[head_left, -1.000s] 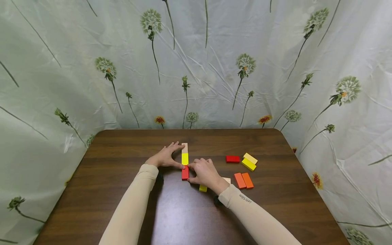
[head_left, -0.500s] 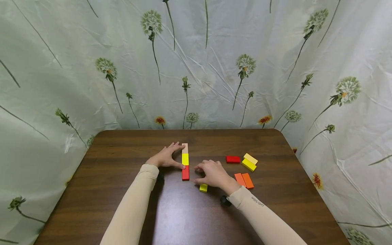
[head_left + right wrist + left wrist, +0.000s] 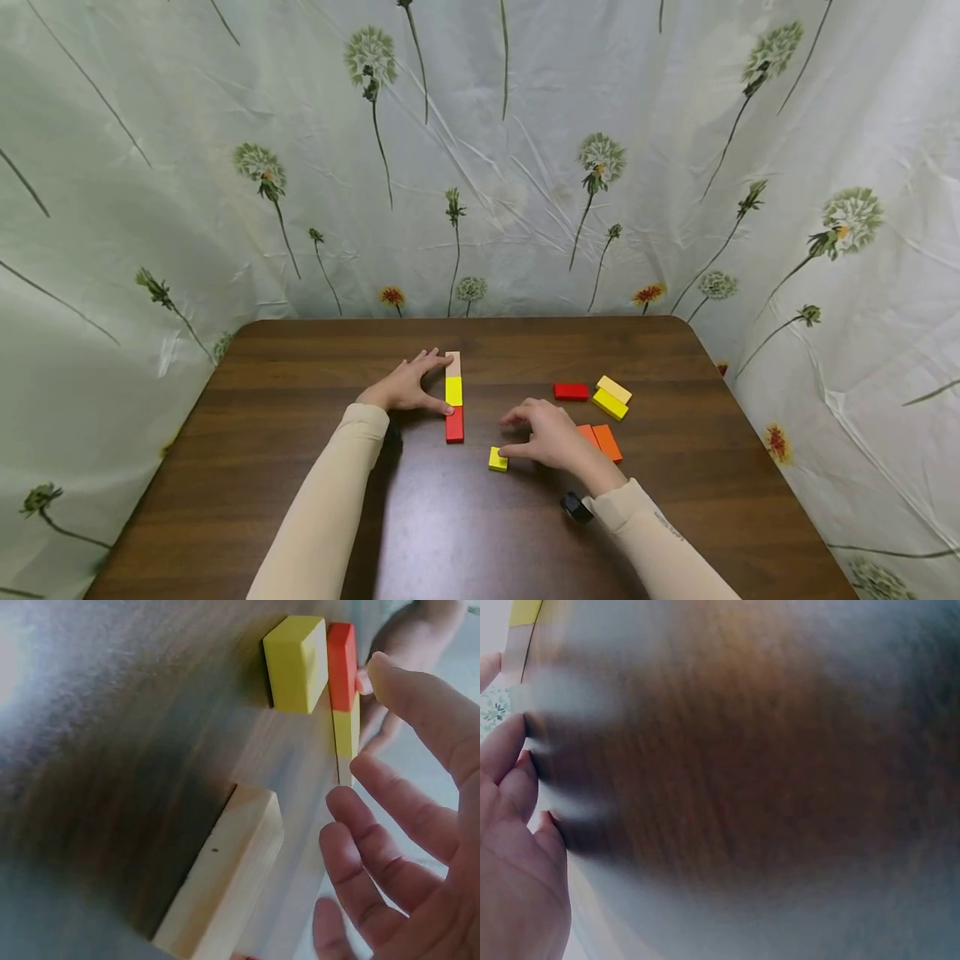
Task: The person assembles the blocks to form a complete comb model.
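A straight row of blocks lies on the table: a plain wooden block at the far end, a yellow block in the middle and a red block nearest. My left hand rests beside the row, fingers extended, thumb at the red block and index finger at the wooden one. My right hand hovers with loosely bent fingers, holding nothing. Its thumb tip appears near a separate yellow block; contact is unclear. Another plain wooden block lies by that hand in the right wrist view, hidden in the head view.
Right of my right hand, two orange blocks lie side by side, one partly covered by the hand. Farther back are a red block, a yellow block and a pale block. A flowered curtain hangs behind the table.
My right hand has let go of the row's red block and moved right, uncovering the separate yellow block. My left hand has stayed in place beside the row.
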`<state>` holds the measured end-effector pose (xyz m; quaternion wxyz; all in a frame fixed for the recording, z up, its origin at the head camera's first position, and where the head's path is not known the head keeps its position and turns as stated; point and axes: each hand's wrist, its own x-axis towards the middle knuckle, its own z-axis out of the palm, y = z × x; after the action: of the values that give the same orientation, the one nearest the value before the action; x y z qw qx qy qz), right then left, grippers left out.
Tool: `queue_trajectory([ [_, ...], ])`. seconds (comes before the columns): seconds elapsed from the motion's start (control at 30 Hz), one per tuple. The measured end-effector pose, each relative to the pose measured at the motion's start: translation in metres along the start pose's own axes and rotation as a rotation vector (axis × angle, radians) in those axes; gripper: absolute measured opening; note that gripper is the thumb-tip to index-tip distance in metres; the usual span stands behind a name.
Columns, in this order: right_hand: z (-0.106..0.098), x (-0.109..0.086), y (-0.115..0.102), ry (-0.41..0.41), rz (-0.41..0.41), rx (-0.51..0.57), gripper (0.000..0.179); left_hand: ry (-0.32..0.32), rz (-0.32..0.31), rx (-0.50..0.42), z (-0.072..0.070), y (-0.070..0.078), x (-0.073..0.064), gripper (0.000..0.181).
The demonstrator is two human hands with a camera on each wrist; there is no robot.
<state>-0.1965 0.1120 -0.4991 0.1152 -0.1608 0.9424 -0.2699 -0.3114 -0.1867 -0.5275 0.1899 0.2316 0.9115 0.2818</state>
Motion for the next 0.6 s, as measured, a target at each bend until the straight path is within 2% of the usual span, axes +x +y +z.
queue_trajectory([
  [0.13,0.001,-0.007,0.003,0.023,0.006,0.091,0.044,0.002,0.001,0.002,-0.001,-0.001,0.0,0.109],
  [0.4,0.006,-0.019,0.007,0.064,0.011,0.204,0.045,0.003,0.007,0.001,-0.001,-0.002,0.001,0.109],
  [0.6,0.014,-0.023,0.009,0.082,0.012,0.241,0.043,0.003,0.008,-0.005,0.0,-0.003,0.001,0.108],
])
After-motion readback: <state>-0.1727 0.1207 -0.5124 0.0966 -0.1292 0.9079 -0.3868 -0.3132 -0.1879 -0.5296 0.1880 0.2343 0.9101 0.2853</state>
